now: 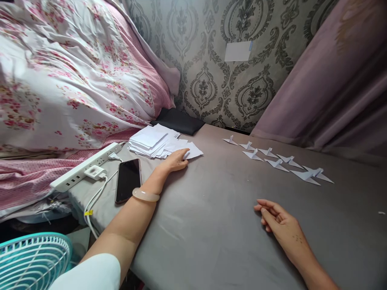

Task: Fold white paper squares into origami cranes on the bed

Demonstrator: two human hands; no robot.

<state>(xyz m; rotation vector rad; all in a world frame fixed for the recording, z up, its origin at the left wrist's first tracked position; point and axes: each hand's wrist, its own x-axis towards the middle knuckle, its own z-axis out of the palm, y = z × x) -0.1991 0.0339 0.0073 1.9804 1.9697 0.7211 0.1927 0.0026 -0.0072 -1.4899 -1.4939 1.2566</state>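
Note:
My left hand, with a pale bangle on its wrist, reaches to the right edge of a pile of white paper. Its fingers are closed at a loose sheet of paper, partly covering it. My right hand hovers over or rests on the grey cloth, fingers curled and thumb against them, with nothing visible in it. Beyond it, several small folded white paper planes stand in two rough rows.
A phone and a white power strip with plugged cables lie at the left. A teal fan stands at the lower left. A black folded item lies by the patterned wall. Floral bedding and a pink curtain flank the grey surface.

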